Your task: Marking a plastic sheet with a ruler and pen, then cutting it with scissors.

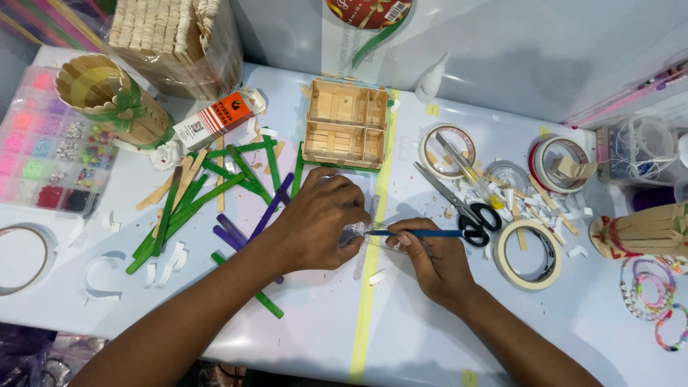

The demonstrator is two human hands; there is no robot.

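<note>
a view from above of two bare hands at work on a white table [401,337]; the landmark here is an open wooden box [345,124] made of craft sticks, lying flat at the middle back of the table; just below the box, the left hand [315,223] presses down on a small pale piece [353,233], its fingers bent over the piece and holding it against the table; what the piece is made of cannot be told; to the right of that hand, the right hand [433,261] has its fingers clenched around a blue pen [416,233], which lies level with its tip touching the pale piece; a clear ruler [364,247] lies under the hands, below the box; left of the box and below it lie loose green sticks [188,208] and purple sticks [269,211]; right of the box lie black-handled scissors [459,204], then several tape rolls [529,254]; far left of the box sits a bead tray [46,143]; a stick cup [107,97] with a green ribbon stands between tray and box.
</note>
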